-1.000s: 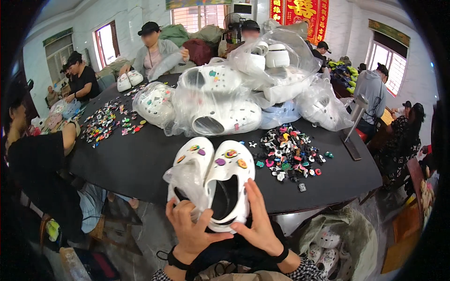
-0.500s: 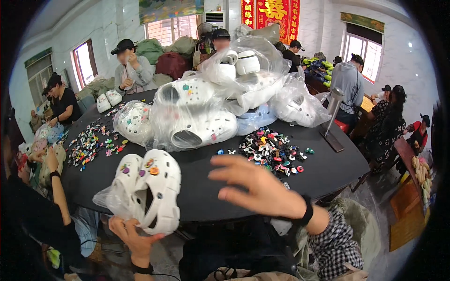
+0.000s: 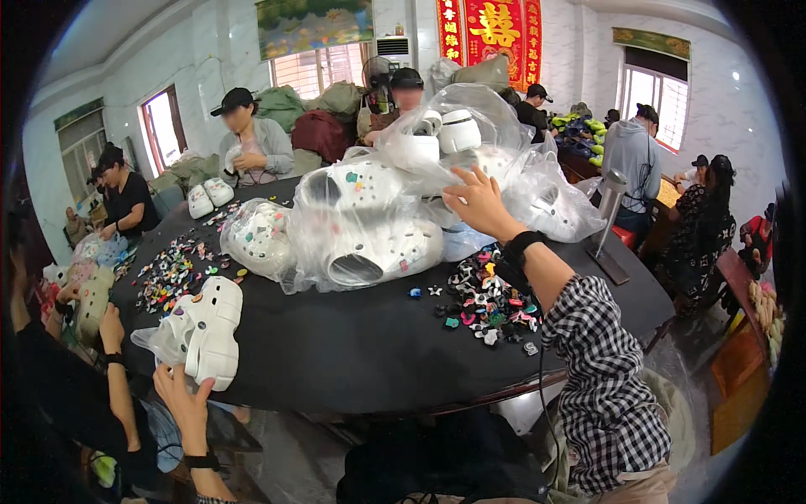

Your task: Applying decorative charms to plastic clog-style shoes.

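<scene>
A pair of white clogs (image 3: 208, 329) with coloured charms lies partly in a clear bag at the left front edge of the round black table (image 3: 361, 353). My left hand (image 3: 183, 401) is just below them, fingers apart, fingertips touching the heels. My right hand (image 3: 477, 202) is stretched far over the table, fingers spread, against the heap of clear bags with white clogs (image 3: 378, 227) in the table's middle. It grips nothing that I can see. A checked sleeve and a black wristband cover that arm.
A heap of small coloured charms (image 3: 487, 302) lies under my right forearm, and another (image 3: 172, 270) lies at the left. A metal stand (image 3: 609, 227) rises at the right edge. Several people sit around the table; one person's arm (image 3: 113, 353) is close at my left.
My left hand has pushed the white clog pair onto the table's left edge and loosened its hold. My right hand has moved forward and up from the charms to the bagged clogs.
</scene>
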{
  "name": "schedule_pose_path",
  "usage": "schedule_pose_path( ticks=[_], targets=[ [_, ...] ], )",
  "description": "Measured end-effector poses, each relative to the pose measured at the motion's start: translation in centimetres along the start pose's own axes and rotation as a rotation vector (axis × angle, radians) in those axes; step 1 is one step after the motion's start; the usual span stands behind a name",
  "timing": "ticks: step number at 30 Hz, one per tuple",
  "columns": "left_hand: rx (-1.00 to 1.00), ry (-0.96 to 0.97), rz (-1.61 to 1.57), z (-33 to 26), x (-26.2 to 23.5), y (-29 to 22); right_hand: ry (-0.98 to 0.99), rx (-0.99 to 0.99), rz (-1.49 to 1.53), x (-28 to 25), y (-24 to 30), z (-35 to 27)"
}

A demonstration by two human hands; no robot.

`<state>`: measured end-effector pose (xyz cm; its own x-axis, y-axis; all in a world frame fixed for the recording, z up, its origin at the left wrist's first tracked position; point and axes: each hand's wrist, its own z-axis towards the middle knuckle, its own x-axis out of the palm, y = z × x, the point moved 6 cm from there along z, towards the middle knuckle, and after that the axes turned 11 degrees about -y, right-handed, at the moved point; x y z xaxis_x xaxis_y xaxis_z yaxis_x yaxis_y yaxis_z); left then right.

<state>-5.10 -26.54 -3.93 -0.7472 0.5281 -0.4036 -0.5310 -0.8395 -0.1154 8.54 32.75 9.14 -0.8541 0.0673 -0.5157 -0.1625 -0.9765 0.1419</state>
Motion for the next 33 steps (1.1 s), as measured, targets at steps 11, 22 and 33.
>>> schedule_pose_path(
  ticks=[11, 22, 33],
  targets=[
    [-0.125, 0.122, -0.016, -1.2, 0.4, -2.3, 0.030, 0.255, 0.796, -0.7, 6.1, 2.5],
    [-0.083, 0.307, -0.490, -3.2, -3.2, -15.2, 0.615, 0.029, 1.416, -2.4, 23.0, -4.9],
    [-0.889, 0.427, -1.152, -9.9, -2.8, -18.0, 0.776, -0.255, 1.272, 0.9, 28.8, -19.0]
  ],
)
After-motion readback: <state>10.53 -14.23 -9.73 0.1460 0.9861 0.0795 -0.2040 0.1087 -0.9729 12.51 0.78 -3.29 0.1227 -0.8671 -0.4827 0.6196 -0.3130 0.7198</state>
